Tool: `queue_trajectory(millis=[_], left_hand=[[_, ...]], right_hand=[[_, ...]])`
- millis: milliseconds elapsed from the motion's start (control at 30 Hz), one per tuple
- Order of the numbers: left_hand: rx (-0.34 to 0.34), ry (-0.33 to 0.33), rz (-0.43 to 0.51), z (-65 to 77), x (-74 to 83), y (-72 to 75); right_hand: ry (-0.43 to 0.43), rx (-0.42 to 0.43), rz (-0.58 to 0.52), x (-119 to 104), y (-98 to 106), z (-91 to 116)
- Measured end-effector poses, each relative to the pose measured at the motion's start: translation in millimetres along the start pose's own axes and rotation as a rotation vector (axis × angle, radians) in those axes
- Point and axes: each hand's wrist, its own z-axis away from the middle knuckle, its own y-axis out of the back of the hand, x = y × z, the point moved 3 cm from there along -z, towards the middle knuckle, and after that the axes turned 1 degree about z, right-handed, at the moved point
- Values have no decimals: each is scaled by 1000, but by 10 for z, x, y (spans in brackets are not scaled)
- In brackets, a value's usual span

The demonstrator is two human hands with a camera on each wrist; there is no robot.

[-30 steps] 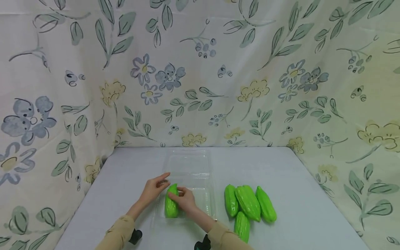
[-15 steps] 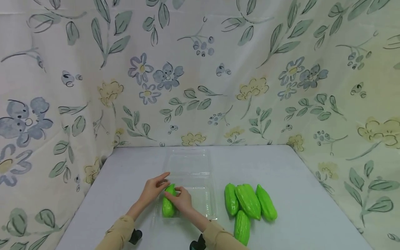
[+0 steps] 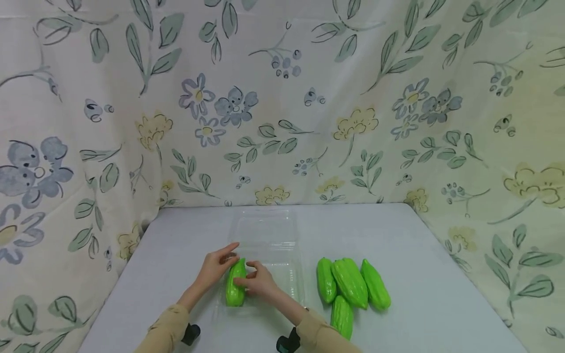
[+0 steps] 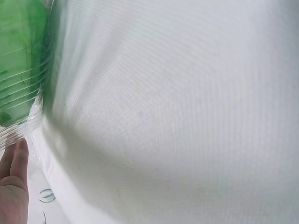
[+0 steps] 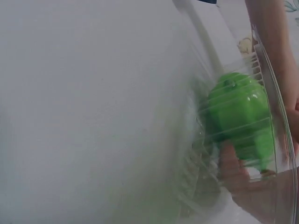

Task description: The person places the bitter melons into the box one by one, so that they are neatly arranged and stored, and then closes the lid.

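Observation:
A glossy, ribbed green vegetable with a tapered tip point(image 3: 235, 289) lies lengthwise along the left side of an open clear plastic box point(image 3: 289, 284). My right hand point(image 3: 260, 282) is at its right side, the thumb laid over it and the index finger apart from it in the head view. Through the ridged plastic, the right wrist view shows fingers point(image 5: 230, 163) beside the vegetable's body point(image 5: 238, 105). My left hand point(image 3: 217, 264) rests at the box's left rim by the vegetable's tip, fingers extended; the left wrist view shows its straight fingers point(image 4: 18, 163) at the box corner.
Several more green vegetables point(image 3: 350, 284) lie grouped right of the box on the white tabletop point(image 3: 353, 225). The box's lid point(image 3: 265, 225) is folded back behind it. A floral curtain point(image 3: 282, 103) surrounds the table's back and sides. Black wrist devices point(image 3: 288, 340) sit beside the sleeves.
The vegetable has shifted left against the box's side. My right hand moved left with it, then its fingers spread away to the right. The left hand has stayed at the rim.

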Motion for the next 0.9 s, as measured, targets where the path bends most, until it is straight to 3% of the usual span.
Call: queue_trajectory(millis=[167,367,900], left_hand=[[1,-22,-7,-2,22,25],[3,-41,-10,0,47,47],[10,-23,-49,14,9,20]], right_hand=[[97,-70,96,-21,27,64],[213,-56,190,-25,8,96],[231,-36,216,50,-14,76]])
